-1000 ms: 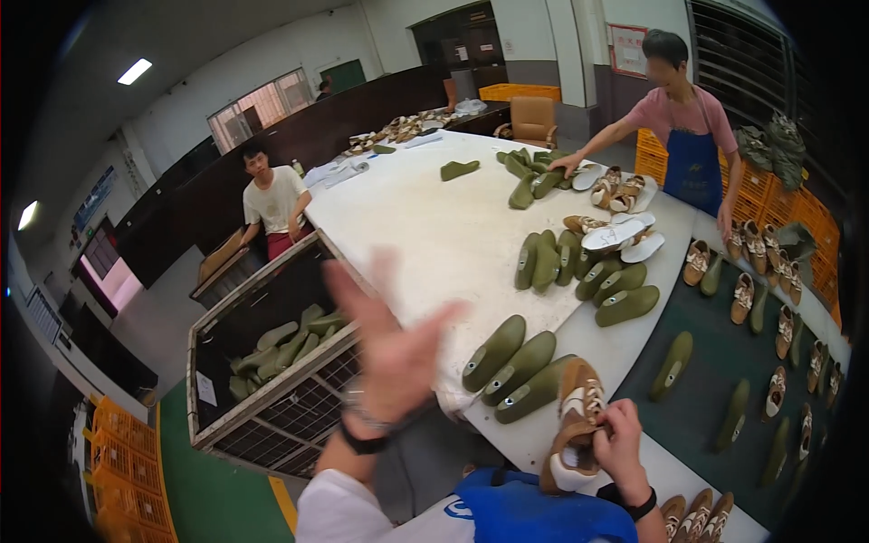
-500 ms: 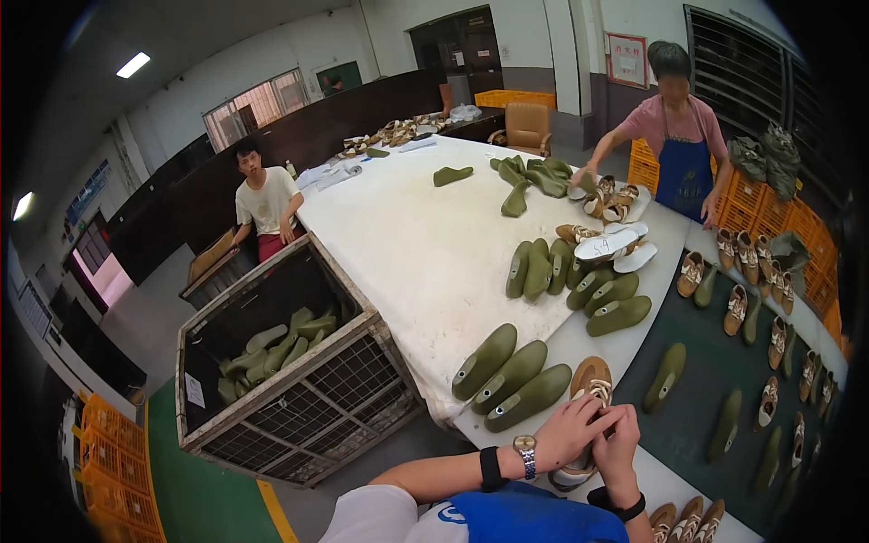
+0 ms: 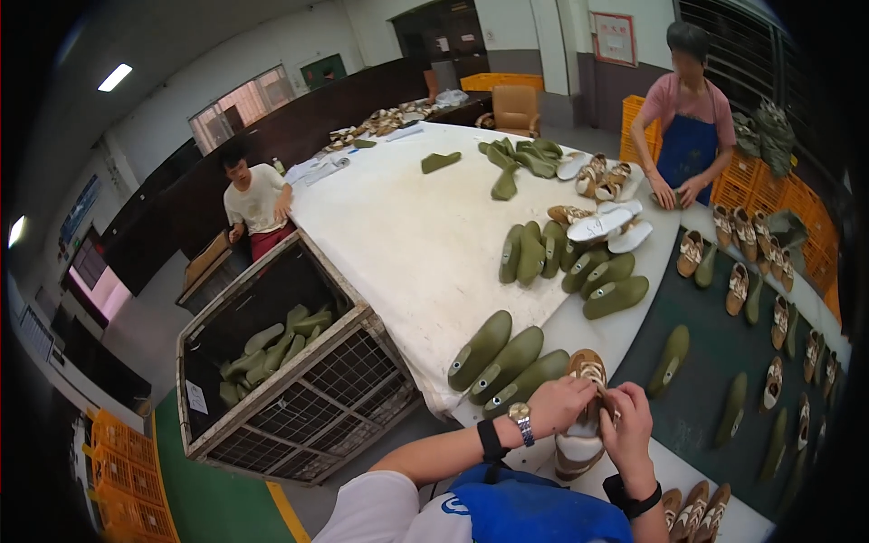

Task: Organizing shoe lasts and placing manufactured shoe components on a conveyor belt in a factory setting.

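Observation:
A brown-and-white lace-up shoe stands on the table edge in front of me, toe pointing away. My left hand bends over its laced front from the left, fingers closed at the lacing. On the other side my right hand grips the edge of the shoe's opening, thumb and fingers bent inward. The fingers partly cover the laces and tongue, while the pale heel shows below them. Close to the left of the shoe lie several green shoe lasts in a row.
Right of me runs a dark green conveyor belt with shoes and lasts. A wire-sided crate of lasts stands left of the white table. A co-worker stands at the far right; another person is behind the crate.
My hands have drawn slightly apart, uncovering more of the shoe's laces and heel. The far-right co-worker's hand has left the pile of shoes, and both their hands are now together by the belt.

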`<state>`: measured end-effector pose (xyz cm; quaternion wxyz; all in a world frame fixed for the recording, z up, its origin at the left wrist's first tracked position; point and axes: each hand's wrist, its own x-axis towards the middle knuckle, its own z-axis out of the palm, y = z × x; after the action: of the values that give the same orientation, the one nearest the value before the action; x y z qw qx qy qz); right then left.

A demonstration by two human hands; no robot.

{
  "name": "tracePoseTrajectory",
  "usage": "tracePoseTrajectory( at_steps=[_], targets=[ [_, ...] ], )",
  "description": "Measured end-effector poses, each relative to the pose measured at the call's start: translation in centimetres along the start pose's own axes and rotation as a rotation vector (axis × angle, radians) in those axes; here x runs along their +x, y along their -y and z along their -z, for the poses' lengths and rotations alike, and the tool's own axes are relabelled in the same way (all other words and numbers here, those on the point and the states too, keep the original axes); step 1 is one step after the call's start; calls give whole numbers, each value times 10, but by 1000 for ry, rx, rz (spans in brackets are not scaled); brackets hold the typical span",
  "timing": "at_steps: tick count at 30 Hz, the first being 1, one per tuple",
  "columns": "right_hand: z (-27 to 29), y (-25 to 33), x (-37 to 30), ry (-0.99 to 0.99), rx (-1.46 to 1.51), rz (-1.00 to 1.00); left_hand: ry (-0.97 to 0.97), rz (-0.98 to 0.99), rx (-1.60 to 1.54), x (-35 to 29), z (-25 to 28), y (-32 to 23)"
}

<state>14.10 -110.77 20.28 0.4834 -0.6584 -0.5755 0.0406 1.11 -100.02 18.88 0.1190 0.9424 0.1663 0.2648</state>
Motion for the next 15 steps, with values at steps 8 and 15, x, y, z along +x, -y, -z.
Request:
tracePoseTrajectory(
  at_steps=[8,15],
  targets=[
    [47,-27,7,403,-325,0,261,62,20,67,-31,8],
    [163,-196,42,19,-536,-425,171,-30,55,62,-38,77]
  ],
)
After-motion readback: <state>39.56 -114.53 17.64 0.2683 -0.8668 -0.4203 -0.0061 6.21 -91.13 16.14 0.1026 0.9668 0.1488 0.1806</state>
